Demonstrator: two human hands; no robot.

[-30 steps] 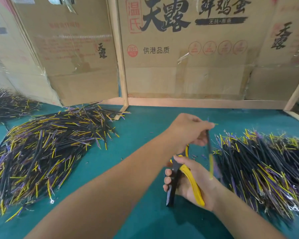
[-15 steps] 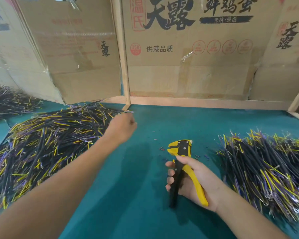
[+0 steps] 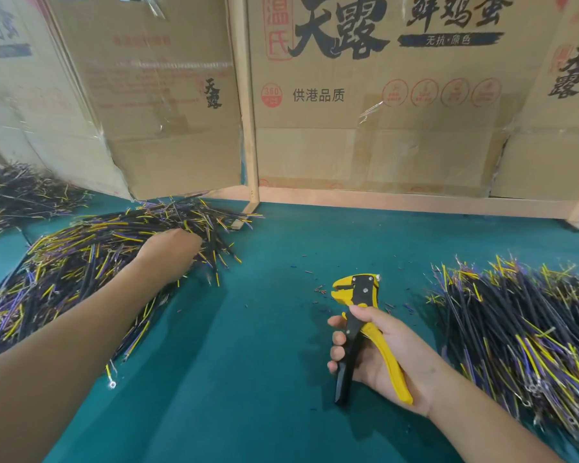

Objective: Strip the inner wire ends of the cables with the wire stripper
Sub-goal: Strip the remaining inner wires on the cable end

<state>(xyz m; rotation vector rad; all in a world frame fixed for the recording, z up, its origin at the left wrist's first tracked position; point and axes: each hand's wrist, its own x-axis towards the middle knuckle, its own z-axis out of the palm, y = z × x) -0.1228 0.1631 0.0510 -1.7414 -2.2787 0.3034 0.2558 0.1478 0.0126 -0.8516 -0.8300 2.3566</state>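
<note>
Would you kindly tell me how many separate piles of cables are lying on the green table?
3. The left pile lies under the left hand; the right pile lies beyond the wire stripper; the far-left pile is cut off by the frame edge, so more may be hidden.

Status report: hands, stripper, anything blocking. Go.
Left hand down on the left cable pile, grip hidden. Right hand holds the wire stripper, no cable in it. Nothing blocking between them.

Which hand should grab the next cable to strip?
Left. The left hand already rests on the left cable pile, while the right hand grips the wire stripper.
</note>
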